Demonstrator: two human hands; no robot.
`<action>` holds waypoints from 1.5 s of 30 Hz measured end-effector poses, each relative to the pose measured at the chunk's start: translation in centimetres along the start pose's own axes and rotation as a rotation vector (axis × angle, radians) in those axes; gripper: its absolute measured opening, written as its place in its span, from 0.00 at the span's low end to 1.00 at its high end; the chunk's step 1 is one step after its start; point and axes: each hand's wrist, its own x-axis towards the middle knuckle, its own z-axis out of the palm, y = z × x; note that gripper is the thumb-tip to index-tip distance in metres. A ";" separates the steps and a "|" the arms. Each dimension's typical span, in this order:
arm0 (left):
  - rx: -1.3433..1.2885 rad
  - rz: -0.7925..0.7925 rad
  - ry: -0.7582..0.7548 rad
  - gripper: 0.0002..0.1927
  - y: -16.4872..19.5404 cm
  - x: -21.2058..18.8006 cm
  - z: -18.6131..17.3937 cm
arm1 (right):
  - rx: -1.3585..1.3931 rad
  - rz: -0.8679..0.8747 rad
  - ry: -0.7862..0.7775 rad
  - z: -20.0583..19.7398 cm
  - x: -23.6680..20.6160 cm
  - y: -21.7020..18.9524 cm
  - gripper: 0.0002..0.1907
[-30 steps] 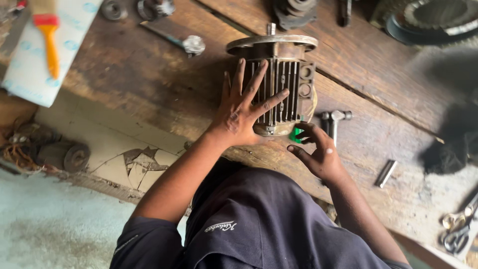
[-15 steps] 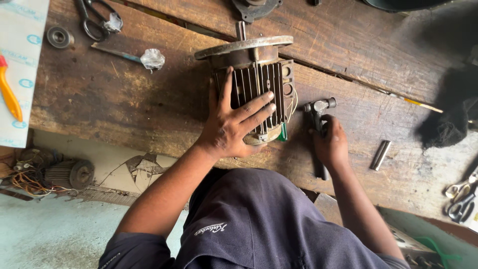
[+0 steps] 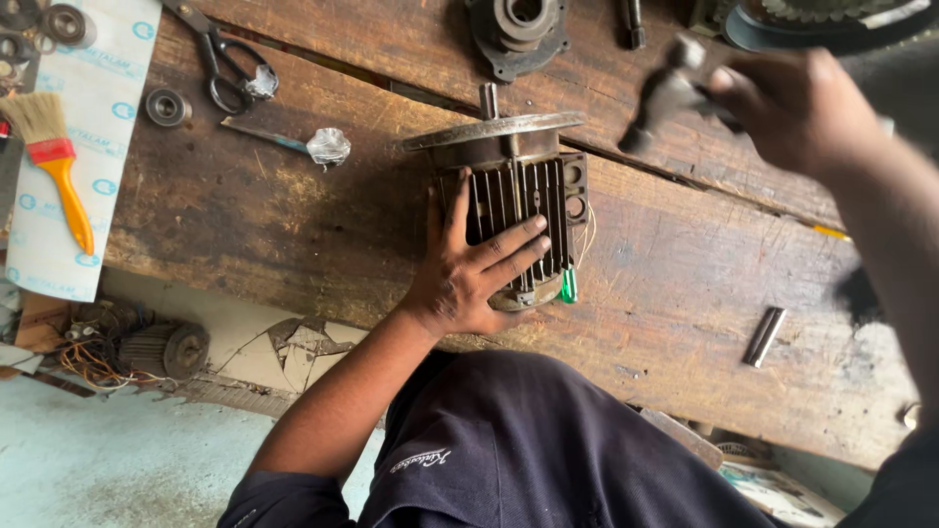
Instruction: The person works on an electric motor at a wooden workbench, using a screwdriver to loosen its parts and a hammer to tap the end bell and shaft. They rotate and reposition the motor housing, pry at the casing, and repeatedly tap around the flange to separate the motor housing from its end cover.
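Head view, read from the left: a paintbrush with an orange handle [image 3: 61, 181] lies on a white sheet [image 3: 88, 196], scissors [image 3: 227, 61] and a small bearing [image 3: 166, 107] sit further along the wooden bench [image 3: 293, 215]. At the centre the finned electric motor body [image 3: 518, 200] lies on its side, flange and shaft pointing away from the person. The left hand [image 3: 469, 274] lies flat on the fins, fingers [image 3: 509, 240] spread and pressing, not wrapped round anything. A green-handled tool [image 3: 568, 286] pokes out just beside the housing. At the right, the right hand [image 3: 797, 108] is clenched on a hammer [image 3: 665, 93], blurred and lifted above the bench. A short metal bar [image 3: 763, 336] lies well apart on the planks.

A good blow would need the left palm to keep the housing from rolling, with the fingers clear of the struck spot.

Half a second earlier the right hand was low beside the motor; now it is raised high with the hammer, while the left hand stays on the fins.
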 end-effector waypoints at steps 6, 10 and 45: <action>0.008 -0.010 -0.038 0.43 0.0 -0.1 -0.1 | -0.118 -0.351 -0.070 -0.1 10.2 -6.8 0.19; 0.020 -0.015 -0.037 0.43 0.2 0.0 -0.3 | -0.174 -0.555 -0.120 1.1 12.5 -8.8 0.21; -0.019 0.000 -0.052 0.35 0.2 -0.2 -0.7 | 0.220 -0.578 -0.133 3.5 12.2 -6.9 0.19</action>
